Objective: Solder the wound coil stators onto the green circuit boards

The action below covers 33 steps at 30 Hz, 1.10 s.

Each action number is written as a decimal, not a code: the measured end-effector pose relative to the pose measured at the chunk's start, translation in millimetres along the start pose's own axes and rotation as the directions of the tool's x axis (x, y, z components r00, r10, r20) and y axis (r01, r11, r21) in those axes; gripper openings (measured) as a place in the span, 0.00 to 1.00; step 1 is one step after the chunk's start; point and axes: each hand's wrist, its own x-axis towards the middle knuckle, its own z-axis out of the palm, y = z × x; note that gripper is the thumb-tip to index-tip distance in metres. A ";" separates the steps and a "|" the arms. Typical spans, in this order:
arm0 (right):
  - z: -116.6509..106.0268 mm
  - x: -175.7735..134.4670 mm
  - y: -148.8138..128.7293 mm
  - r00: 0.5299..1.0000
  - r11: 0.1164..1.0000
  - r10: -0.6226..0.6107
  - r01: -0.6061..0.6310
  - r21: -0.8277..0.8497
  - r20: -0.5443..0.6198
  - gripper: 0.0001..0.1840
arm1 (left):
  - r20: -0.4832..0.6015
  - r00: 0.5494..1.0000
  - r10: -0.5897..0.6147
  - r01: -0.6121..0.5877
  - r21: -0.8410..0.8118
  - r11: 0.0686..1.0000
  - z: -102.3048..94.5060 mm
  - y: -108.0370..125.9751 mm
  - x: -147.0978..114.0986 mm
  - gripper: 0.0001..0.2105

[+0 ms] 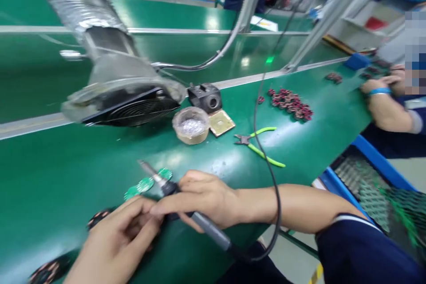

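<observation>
My right hand [206, 197] is closed around a soldering iron [211, 230], whose metal tip points up and left over the bench. Its black cable runs from the handle's rear end. My left hand [116, 239] is curled with thumb and fingers together, touching the right hand's fingertips; whatever it pinches is hidden. Just beyond the hands, small round green circuit boards [145, 184] lie in a row beneath the iron's tip. On the left, a dark round part with copper windings [98, 218] lies by my left hand, and a similar wound part [48, 272] sits nearer the bottom edge.
A fume extraction hood [133, 102] hangs low at left. Behind the boards stand a round tub [191, 125], a black iron stand [206, 97] and a sponge tray [221, 123]. Green-handled cutters [262, 146] lie right, before piled coils [291, 104]. A co-worker's arm [382, 102] rests far right.
</observation>
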 end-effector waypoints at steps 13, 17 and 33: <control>-10.8 4.8 -10.8 0.984 0.975 0.056 -0.017 0.221 -0.171 0.26 | -0.017 0.998 -0.056 0.053 -0.154 0.987 1.0 23.7 -4.1 0.02; -18.2 3.4 -13.0 0.983 0.977 0.077 -0.041 0.208 -0.169 0.28 | -0.020 0.997 -0.075 0.071 -0.164 0.984 1.4 24.3 -3.4 0.02; -48.0 2.3 -31.0 0.974 0.927 0.205 -0.162 0.337 -0.095 0.13 | -0.062 0.995 -0.073 0.061 -0.165 0.984 6.2 24.1 -3.1 0.02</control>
